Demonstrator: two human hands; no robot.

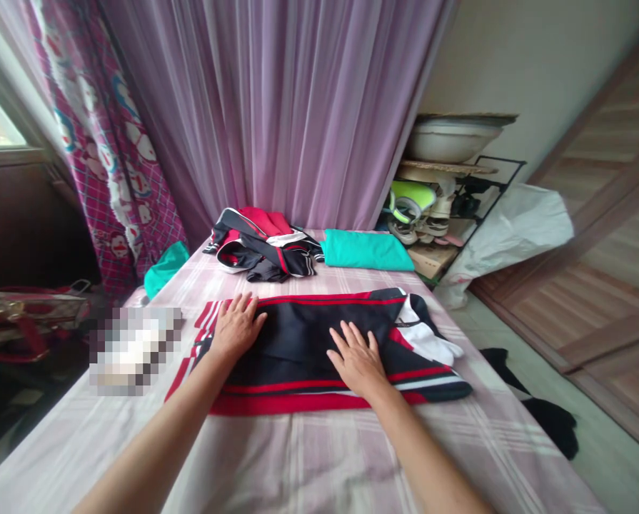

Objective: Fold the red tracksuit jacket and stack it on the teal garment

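At the left end of the folded navy, red and white sports garment (319, 350), the left hand (237, 325) lies flat, fingers spread, gripping nothing. The garment's long axis runs left to right across the pink checked bedsheet (308, 457), directly under both palms. The right hand (358, 360) presses open near its middle, nearer the white sleeve end.

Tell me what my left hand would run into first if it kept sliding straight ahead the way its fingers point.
The left hand lies flat on the folded navy and red garment, fingers pointing up the bed. Past the garment's edge, it would probably meet the crumpled red and black clothing first, though depth is uncertain.
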